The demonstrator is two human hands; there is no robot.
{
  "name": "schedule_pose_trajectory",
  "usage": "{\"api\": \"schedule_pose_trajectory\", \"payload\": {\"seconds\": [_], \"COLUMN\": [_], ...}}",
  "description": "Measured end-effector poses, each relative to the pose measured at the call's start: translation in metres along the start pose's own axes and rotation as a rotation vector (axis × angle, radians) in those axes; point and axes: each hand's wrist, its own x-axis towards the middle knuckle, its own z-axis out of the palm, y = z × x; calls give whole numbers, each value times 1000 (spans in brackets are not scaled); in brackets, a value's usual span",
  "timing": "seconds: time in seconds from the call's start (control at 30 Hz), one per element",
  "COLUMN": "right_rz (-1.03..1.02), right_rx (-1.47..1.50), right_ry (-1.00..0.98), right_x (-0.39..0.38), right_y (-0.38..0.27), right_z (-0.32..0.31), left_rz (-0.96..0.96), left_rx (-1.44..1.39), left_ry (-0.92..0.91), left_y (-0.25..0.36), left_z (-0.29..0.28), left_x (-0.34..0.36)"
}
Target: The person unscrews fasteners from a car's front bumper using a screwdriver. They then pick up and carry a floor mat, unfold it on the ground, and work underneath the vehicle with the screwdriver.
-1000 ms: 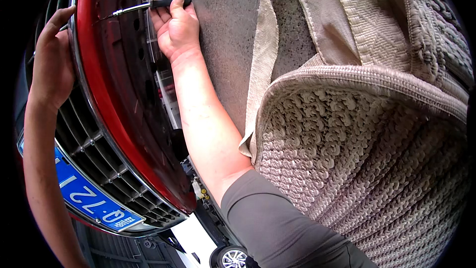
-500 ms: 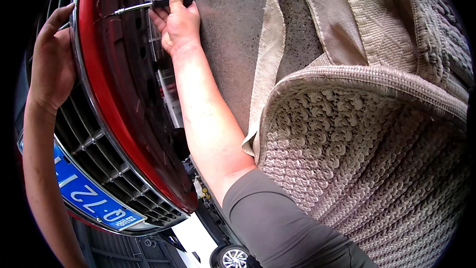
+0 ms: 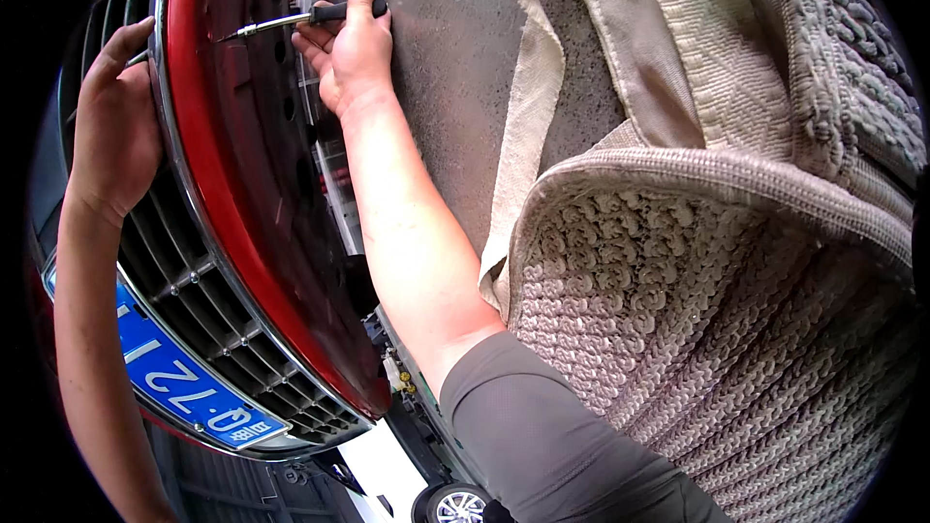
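Right hand (image 3: 354, 53), half-curled, pinches the screwdriver (image 3: 331, 13) at the red panel (image 3: 200, 155); left hand (image 3: 118, 131), half-open, touches chrome trim (image 3: 223, 252) beside it.

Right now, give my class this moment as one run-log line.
left hand: at chrome trim | right hand: holds black-handled screwdriver | shaft: points toward red panel

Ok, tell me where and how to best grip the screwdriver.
Probably its thick dark handle, coming from the right: that end faces away from the red panel, while the thin metal shaft points left toward it. The right hand holds the handle.
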Motion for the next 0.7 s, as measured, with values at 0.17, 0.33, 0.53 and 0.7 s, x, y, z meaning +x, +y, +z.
{"api": "schedule_pose_trajectory", "payload": {"seconds": [0.17,0.33,0.53,0.7], "right_rz": [-11,-51,-24,-20], "right_rx": [264,367,247,161], "right_ry": [-137,-252,-206,-192], "right_x": [1,9,4,7], "right_y": [0,10,1,3], "right_z": [-15,-21,-18,-16], "left_rz": [4,7,52,48], "left_rx": [4,-6,-46,-10], "left_ry": [80,56,49,-15], "left_y": [-1,-4,-3,3], "left_z": [0,-9,-1,-2], "left_x": [3,6,1,-4]}}
